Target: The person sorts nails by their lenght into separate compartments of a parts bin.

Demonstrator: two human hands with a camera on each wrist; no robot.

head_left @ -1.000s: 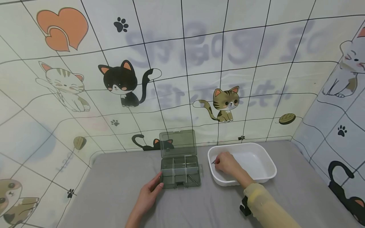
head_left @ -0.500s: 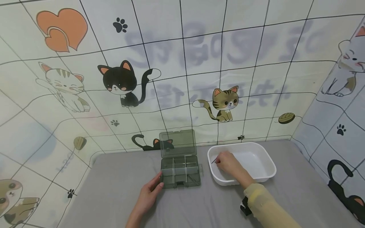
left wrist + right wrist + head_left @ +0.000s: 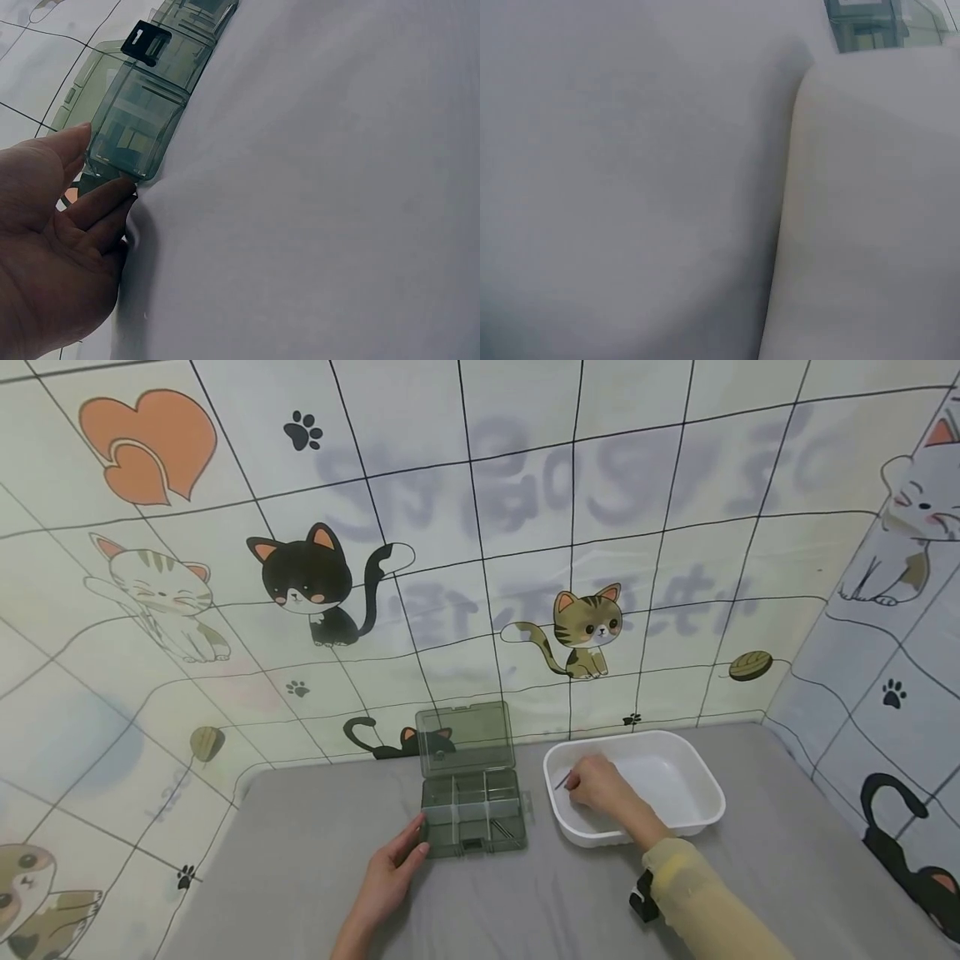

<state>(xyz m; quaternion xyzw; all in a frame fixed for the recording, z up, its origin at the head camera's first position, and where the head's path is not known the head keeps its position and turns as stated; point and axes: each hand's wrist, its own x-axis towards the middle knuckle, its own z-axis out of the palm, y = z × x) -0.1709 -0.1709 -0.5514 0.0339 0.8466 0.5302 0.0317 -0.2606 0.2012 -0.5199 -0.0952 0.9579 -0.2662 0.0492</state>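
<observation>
Across the lower head view, grey cloth (image 3: 300,843). At lower right, glossy white round-cornered tray (image 3: 671,777), partly covered by right arm (image 3: 647,827). At lower centre, open-lidded, compartmented box (image 3: 471,811) of translucent green plastic. Touching its left side, loose-fingered left hand (image 3: 389,868). At the tray's left end, right hand (image 3: 598,789), pinching thin dark rod (image 3: 562,781), partly hidden by fingertips (image 3: 574,782), slanting to lower left.

head view — bright, even | wrist views — dimmer, soft shadows
</observation>
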